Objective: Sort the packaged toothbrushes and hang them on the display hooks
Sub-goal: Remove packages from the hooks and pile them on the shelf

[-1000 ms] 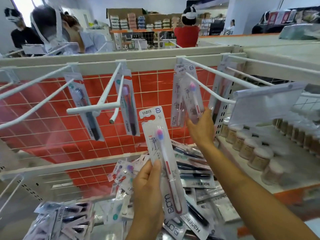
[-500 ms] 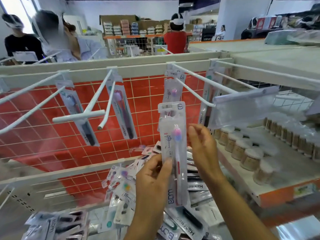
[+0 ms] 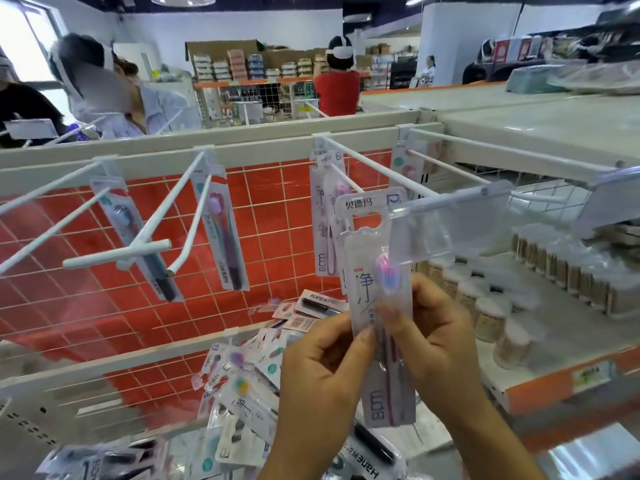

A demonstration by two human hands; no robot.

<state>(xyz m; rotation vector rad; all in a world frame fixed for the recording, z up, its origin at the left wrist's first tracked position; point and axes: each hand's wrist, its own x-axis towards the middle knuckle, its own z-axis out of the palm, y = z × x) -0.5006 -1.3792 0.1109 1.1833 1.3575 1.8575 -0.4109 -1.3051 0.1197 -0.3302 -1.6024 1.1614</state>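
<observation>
Pinching one toothbrush pack upright, both hands curl round it. Left hand grips beside right hand.

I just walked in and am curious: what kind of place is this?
Most likely a retail shop. White display hooks on a red grid panel carry packaged toothbrushes, a shelf beside them holds rows of small jars, and stocked shelving stands behind.

Rack: cream display frame with an orange grid back, white hooks jutting forward
On hooks: packaged toothbrushes (a few per hook)
Bin below: loose toothbrush packs heaped
Right shelf: rows of small jars
</observation>
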